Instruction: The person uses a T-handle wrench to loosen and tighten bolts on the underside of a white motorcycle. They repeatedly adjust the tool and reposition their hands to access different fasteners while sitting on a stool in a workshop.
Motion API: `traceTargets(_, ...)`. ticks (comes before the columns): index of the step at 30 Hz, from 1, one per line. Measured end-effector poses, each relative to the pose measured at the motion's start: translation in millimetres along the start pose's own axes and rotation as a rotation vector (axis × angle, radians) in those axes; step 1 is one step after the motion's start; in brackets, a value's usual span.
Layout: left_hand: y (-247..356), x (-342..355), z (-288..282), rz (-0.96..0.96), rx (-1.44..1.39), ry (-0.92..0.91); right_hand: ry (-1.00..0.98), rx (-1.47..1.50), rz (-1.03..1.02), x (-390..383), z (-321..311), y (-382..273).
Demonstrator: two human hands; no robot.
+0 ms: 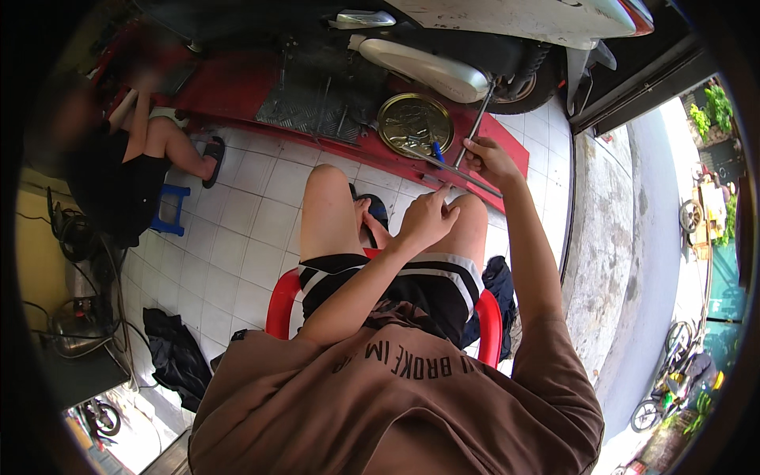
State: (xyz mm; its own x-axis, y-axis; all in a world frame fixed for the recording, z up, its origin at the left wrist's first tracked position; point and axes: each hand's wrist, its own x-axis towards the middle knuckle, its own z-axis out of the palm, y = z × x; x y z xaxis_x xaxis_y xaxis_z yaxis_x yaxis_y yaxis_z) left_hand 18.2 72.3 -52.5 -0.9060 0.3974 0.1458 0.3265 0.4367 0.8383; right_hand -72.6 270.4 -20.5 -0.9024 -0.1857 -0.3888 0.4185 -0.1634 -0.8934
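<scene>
My right hand is closed round a long metal T-handle wrench, just above its crossbar. The wrench's far end reaches up to the underside of the motorbike, beside its silver cover. Over my right thigh, my left hand has its fingers curled together near the crossbar; what they hold, if anything, is too small to name. A round gold-coloured tray with small metal parts in it sits on the red work platform. A blue handle-like piece lies at the tray's near edge.
Further left, another person sits by the platform on a blue stool. I sit on a red chair. Dark cloth lies on the white tiled floor. The doorway's edge and pavement are at right.
</scene>
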Motion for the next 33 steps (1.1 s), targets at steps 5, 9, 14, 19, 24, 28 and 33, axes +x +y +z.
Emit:
traceTargets(5,17,18,1,0.005,-0.335,0.209,0.099,0.027,-0.052,-1,11,8)
traceTargets(9,25,24,3,0.202,-0.088,0.029,0.072,0.199,-0.127,-3,18,17)
traceTargets(14,24,16,-7,-0.001,-0.012,-0.013,0.013,0.297,-0.173,7,8,14)
traceTargets(19,-13,34,-22,-0.273,-0.268,-0.029,0.015,0.352,-0.178,11,8,16)
traceTargets(24,-27,39,-31,-0.223,-0.471,-0.037,-0.043,0.456,-0.204,9,20,19)
traceTargets(28,-13,54,-53,-0.21,-0.301,-0.071,-0.063,0.406,-0.228,-10,53,24)
traceTargets(33,-23,54,-45,-0.094,-0.332,0.087,-0.133,0.412,-0.265,-12,55,33)
